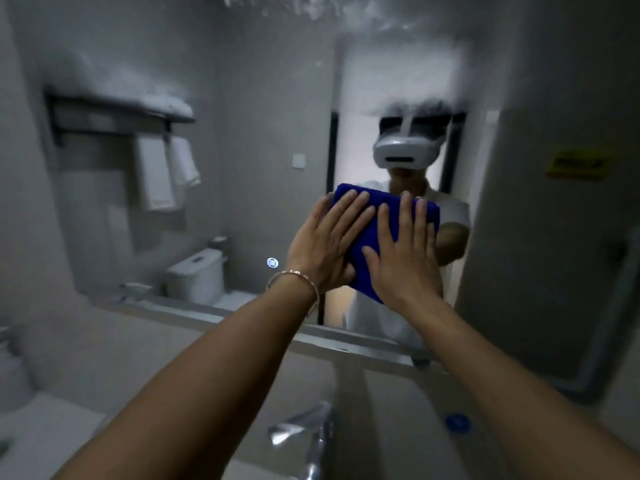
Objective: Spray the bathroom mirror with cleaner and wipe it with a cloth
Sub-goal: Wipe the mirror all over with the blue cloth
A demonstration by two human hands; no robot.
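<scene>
A folded blue cloth (372, 223) lies flat against the bathroom mirror (263, 140), a little right of the middle. My left hand (329, 242), with a thin bracelet at the wrist, presses on the cloth's left part with straight fingers. My right hand (403, 252) presses on its right part, fingers spread and pointing up. White streaks of cleaner foam (391, 19) cover the mirror's upper band, above the cloth. No spray bottle is in view.
A chrome faucet (311, 434) stands below my arms at the bottom middle. The mirror's lower frame (346, 344) runs across under the hands. A blue round cap (458, 423) sits on the counter at the right. The mirror reflects a toilet, towels and a person with a headset.
</scene>
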